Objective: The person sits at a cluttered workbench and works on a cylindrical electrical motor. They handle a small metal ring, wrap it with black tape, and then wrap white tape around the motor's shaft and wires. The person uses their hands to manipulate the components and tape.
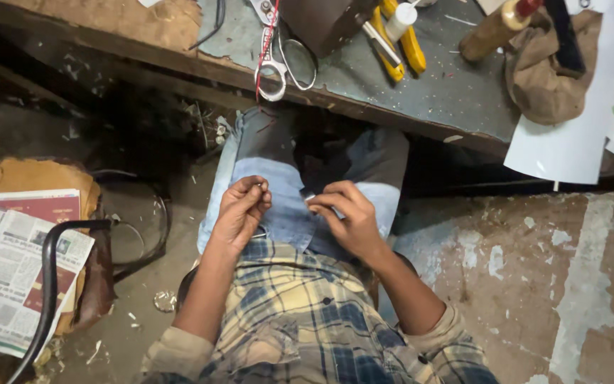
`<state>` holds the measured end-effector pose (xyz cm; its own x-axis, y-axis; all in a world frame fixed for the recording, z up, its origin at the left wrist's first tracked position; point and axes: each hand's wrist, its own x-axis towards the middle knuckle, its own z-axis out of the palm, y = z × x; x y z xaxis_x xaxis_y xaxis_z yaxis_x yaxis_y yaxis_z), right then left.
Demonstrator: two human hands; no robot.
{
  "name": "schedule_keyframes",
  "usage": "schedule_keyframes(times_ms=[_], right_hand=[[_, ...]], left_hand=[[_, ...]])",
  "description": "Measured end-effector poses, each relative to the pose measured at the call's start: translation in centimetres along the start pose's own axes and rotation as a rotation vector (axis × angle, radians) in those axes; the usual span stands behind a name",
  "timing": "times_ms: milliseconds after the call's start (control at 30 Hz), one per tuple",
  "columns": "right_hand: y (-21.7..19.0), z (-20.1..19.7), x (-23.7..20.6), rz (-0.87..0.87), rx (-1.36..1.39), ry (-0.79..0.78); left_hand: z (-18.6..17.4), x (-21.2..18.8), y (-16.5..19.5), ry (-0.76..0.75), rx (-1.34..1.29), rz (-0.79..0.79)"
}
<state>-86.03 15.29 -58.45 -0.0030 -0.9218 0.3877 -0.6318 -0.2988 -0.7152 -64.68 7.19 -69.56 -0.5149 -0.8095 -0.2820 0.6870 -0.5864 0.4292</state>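
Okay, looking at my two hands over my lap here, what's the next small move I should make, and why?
Probably bring the hands together. The left hand pinches something tiny at its fingertips, too small to identify, and the right hand holds another small pale piece, with a gap between them above the jeans. Both pieces look gripped already, so closing the gap seems likeliest.

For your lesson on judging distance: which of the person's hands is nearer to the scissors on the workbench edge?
Left. The left hand sits over the lap almost straight below the scissors. The right hand is at about the same level, but farther off to the right of them.
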Motion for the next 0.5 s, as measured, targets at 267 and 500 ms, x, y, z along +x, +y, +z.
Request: schedule_keyframes(times_ms=[267,500], right_hand=[[0.7,0.0,0.5,0.085,0.031,-0.014],[2.1,1.4,0.9,0.145,0.089,0.019]], left_hand=[[1.4,0.1,2.7,0.110,0.305,0.086],[9.5,1.5,16.0,0.065,1.327,0.829]])
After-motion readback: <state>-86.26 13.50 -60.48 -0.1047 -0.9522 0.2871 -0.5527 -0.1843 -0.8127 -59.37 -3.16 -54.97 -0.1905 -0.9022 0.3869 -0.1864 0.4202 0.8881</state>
